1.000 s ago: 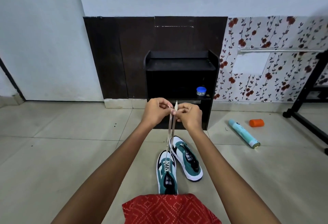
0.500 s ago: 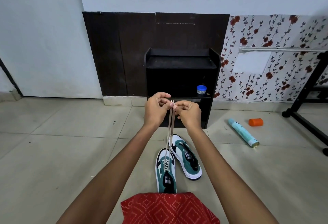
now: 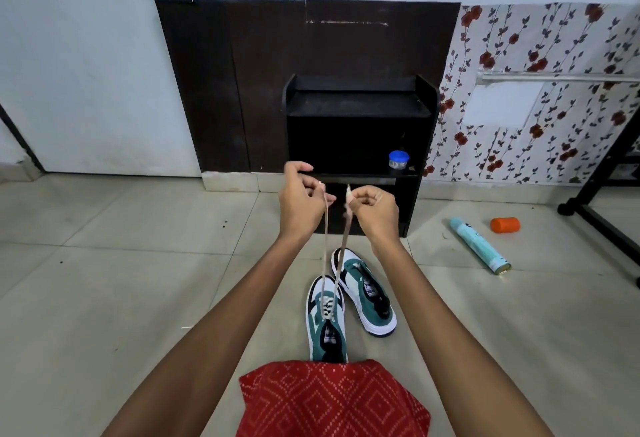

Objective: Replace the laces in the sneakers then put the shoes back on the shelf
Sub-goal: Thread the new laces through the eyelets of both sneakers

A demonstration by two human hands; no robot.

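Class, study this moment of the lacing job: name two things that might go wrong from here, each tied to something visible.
1. The left hand and right hand pinch the lace ends, pulled up from the near sneaker; an end may slip, or the sides come out uneven.
2. A spray can and an orange cap lie loose on the floor right of the shelf; someone might tread on them walking to it.

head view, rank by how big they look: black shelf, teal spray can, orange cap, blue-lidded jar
1. black shelf
2. teal spray can
3. orange cap and blue-lidded jar: look about alike; the jar sits farther back, so no ranking.
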